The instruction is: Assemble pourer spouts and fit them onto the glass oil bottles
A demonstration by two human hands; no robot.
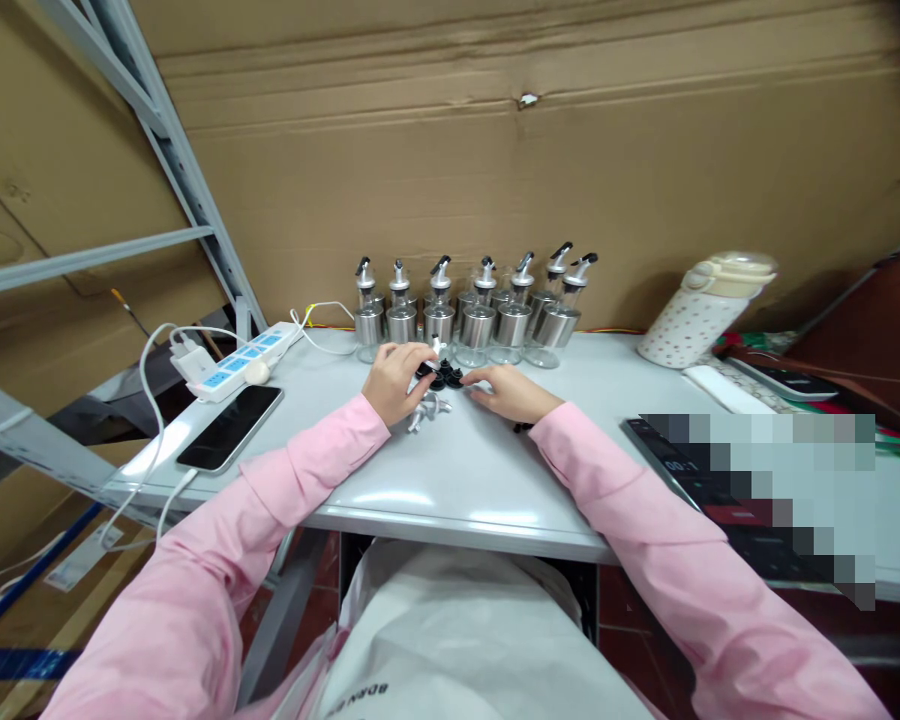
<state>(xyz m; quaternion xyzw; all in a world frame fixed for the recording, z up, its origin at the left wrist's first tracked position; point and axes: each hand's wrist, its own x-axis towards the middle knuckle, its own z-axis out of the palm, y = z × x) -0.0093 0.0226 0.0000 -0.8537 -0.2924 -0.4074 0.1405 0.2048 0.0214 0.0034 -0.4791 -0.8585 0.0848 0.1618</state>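
My left hand (400,382) is curled at the left of a small pile of black plastic stoppers (444,377), with a black piece between its thumb and forefinger. A silver pourer top (436,347) stands by the tips of those fingers. Several loose silver spout pieces (426,410) lie just in front of the pile. On the other side my right hand (516,393) reaches in with fingers stretched out, their tips at the edge of the black stoppers. Behind the pile stand glass oil bottles (478,325) with steel sleeves and black-tipped pourers, lined up in rows.
A power strip (244,362) and a phone (230,428) with white cables lie on the left of the table (450,480). At the right are a spotted drinking flask (679,318) and a dark tablet (720,490), partly blurred out. Cardboard (450,170) closes off the back.
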